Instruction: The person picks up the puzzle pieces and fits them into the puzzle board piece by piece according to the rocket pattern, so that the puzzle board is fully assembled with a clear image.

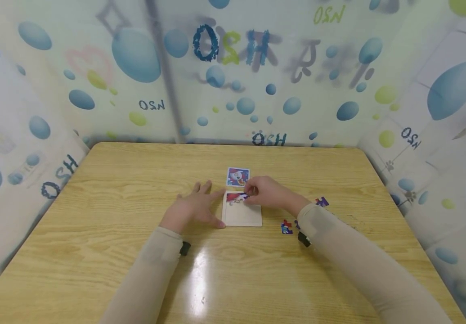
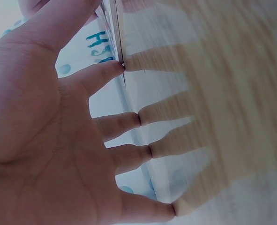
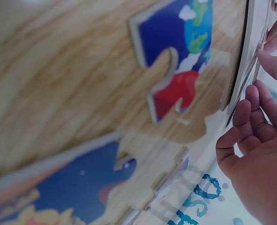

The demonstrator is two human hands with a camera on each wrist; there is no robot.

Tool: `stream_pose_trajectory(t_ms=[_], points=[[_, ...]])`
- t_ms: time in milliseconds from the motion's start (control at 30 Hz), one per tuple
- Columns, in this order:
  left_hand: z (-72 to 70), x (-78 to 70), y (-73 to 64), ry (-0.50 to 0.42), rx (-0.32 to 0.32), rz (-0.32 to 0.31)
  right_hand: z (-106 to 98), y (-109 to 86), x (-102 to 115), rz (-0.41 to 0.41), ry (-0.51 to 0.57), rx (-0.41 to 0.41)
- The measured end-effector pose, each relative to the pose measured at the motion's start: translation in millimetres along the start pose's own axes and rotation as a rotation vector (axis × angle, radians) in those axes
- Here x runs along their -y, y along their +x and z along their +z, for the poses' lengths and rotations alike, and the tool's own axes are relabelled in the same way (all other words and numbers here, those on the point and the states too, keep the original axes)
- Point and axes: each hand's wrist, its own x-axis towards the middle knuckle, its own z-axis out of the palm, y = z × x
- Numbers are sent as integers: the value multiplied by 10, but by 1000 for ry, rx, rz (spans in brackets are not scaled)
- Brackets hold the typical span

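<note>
Sleeves (image 1: 145, 270) are pointing toward the tray (image 1: 243, 217): my spread left hand (image 1: 192, 209) is bracing it, probably for steadiness; my right hand (image 1: 271, 193) is pinching a puzzle piece (image 1: 250, 193).

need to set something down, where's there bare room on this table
The table is bare between its left edge and the left hand, behind the picture card, and in front between the sleeves. It is crowded around the puzzle board, with the right hand over it, and to its right, where loose pieces lie near the right sleeve.
</note>
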Motion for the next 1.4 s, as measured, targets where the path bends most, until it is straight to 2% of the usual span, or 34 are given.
stream_pose_trajectory(t_ms=[1400], points=[[-9,-24,-20,2,-2,0,18,31,22,45,-29,18]])
